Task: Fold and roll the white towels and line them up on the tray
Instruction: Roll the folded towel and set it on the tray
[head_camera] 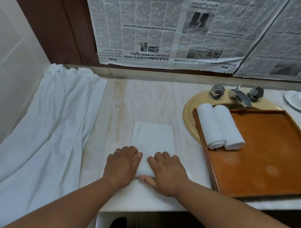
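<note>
A folded white towel point(153, 139) lies as a long strip on the marble counter in front of me. Its near end is turned up into a small roll point(145, 167). My left hand point(123, 163) and my right hand point(167, 171) both rest on that roll with fingers curled over it, the right thumb tucked under its near edge. Two rolled white towels point(220, 126) lie side by side at the left end of the brown wooden tray point(266, 157), which sits over the sink.
A heap of loose white towels point(49, 123) drapes over the counter's left end and hangs past its front edge. Behind the tray are a tap point(239, 96) and a white cup on a saucer point(300, 100). Newspaper covers the wall.
</note>
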